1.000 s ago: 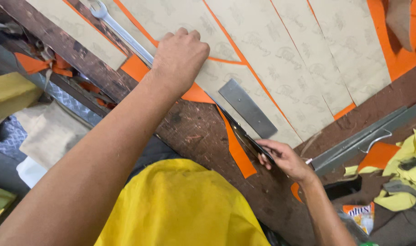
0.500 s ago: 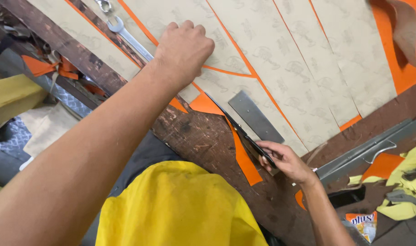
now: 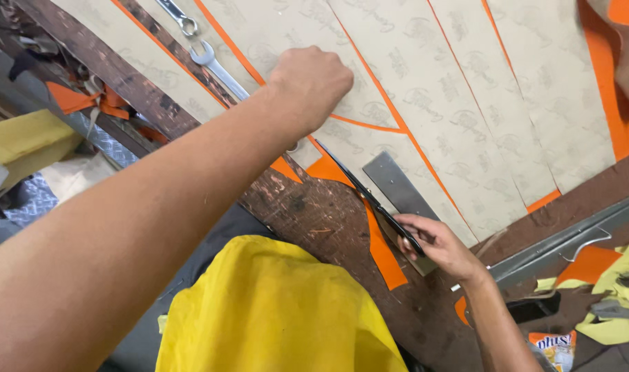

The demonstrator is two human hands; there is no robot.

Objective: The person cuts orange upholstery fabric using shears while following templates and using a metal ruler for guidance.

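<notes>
My left hand [image 3: 313, 84] is closed in a fist, knuckles down on a beige patterned sheet [image 3: 369, 76] that lies over orange material [image 3: 328, 169]. My right hand [image 3: 435, 244] grips black scissors [image 3: 369, 196] near the table's front edge. Their long blades reach up and left along the orange strip, and the tip is just below my left fist. A grey metal plate [image 3: 397, 184] lies flat beside the blades, partly under my right hand.
Two wrenches [image 3: 218, 63] lie at the upper left on the dark wooden table [image 3: 314, 220]. More beige sheets [image 3: 535, 103] cover the right side. A metal rail [image 3: 569, 238], yellow and orange scraps [image 3: 614, 289] and a snack packet [image 3: 555, 344] sit at the lower right.
The scissor blades have reached further up and left along the orange strip, toward my left fist. My left hand stays pressed on the beige sheet. The view has shifted slightly.
</notes>
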